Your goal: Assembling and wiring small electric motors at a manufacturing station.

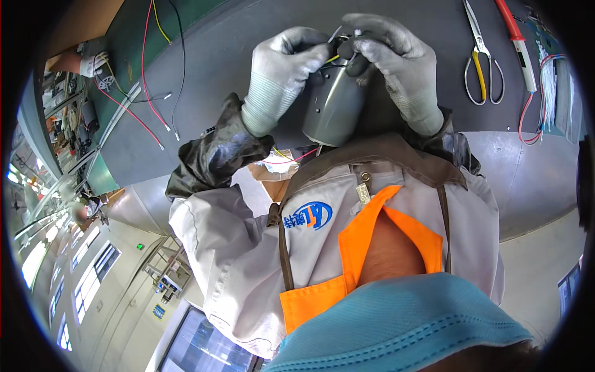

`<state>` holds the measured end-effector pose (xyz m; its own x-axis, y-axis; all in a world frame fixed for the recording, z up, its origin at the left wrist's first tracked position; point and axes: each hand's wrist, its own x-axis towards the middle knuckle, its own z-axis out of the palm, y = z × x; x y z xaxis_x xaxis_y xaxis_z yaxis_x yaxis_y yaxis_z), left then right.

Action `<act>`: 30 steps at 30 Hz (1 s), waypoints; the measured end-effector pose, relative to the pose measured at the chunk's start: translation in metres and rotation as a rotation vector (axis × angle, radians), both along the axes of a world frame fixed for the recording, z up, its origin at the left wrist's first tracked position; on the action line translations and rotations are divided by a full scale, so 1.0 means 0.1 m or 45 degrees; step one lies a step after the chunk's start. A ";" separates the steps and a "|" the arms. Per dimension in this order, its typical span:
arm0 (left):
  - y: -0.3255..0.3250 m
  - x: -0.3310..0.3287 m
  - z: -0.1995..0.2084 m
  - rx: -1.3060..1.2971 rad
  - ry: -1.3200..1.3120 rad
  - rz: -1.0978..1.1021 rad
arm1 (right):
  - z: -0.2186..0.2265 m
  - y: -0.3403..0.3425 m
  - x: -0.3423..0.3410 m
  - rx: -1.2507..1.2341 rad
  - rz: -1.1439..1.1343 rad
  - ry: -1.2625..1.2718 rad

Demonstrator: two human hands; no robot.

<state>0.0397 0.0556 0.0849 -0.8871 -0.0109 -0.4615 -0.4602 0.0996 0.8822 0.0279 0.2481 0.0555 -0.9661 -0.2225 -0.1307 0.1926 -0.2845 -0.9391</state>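
A grey metal cylinder (334,111), like a motor housing, lies on the dark bench mat close to my body. At its far end, short wires, one of them a yellow wire (333,59), come out between my gloved hands. My left hand (286,69) has thumb and forefinger pinched beside a thin white cable tie (335,33). Opposite it, my right hand (395,69) is closed with its fingertips around the tie's other part, near a small white head. My fingers partly hide the tie and wires. A red wire (299,159) trails from the cylinder's near end.
Scissors (478,46) with one yellow handle lie to the right. Beyond them are a red-and-white pen-shaped tool (519,46) and a bundle of white cable ties (548,87). Loose red, black and yellow wires (146,74) lie left. Another person's hand (88,66) shows at far left.
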 end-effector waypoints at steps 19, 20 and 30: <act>0.25 -0.09 -0.10 0.052 0.326 -0.078 | 0.16 0.29 -0.42 0.034 0.588 -0.295; 0.25 -0.08 -0.09 0.100 0.281 -0.037 | 0.06 0.31 -0.37 0.026 0.537 -0.223; 0.21 -0.06 -0.08 -0.032 0.168 -0.086 | -0.16 0.17 -0.05 -0.332 0.027 -0.075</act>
